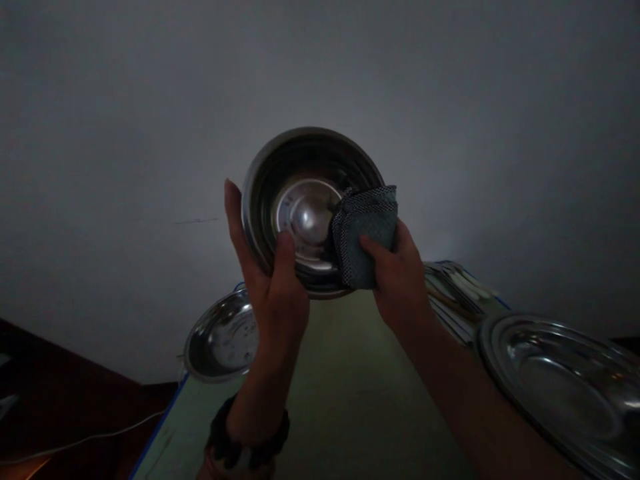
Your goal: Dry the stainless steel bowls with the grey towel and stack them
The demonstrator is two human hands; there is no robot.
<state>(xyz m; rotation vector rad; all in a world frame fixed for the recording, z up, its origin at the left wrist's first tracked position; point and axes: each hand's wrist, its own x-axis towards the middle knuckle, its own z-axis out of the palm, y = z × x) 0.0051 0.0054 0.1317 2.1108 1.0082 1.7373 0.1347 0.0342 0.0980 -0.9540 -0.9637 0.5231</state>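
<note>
Holding: left hand (pixel 273 283) clasps bowl (pixel 300 200) rim, thumb inside.
Pressing: right hand (pixel 400 283) pinches folded cloth (pixel 365 230) against bowl, opposite that grip.

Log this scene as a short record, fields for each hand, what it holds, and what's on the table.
left hand: grips steel bowl by its rim, thumb inside, bowl raised and tilted toward the camera
right hand: presses folded cloth against the bowl's inner wall
table: green top, blue edge
on table: steel plate at left, steel tray at right, utensils behind right hand, too dim to identify
left wrist: dark wristband
</note>
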